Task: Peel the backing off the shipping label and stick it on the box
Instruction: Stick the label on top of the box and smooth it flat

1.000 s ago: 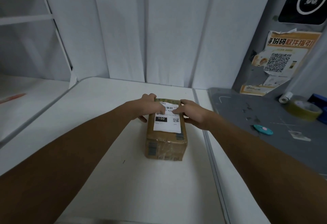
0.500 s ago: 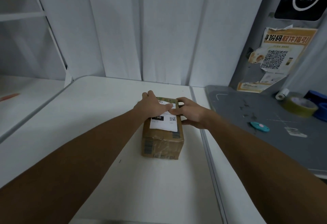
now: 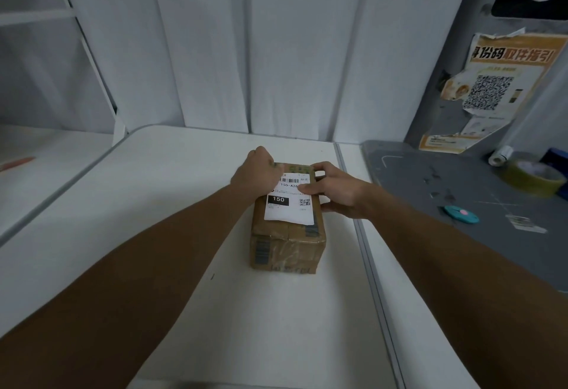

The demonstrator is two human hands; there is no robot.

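Left hand (image 3: 256,170) farther; box (image 3: 289,244), tape (image 3: 534,178) apart

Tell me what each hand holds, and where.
The right hand grips the box at its far right side, thumb on the label. The left hand rests on the label's far left corner; a pinch cannot be told.

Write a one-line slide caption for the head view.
Left hand and right hand hold a shipping label down on a cardboard box on a white table.
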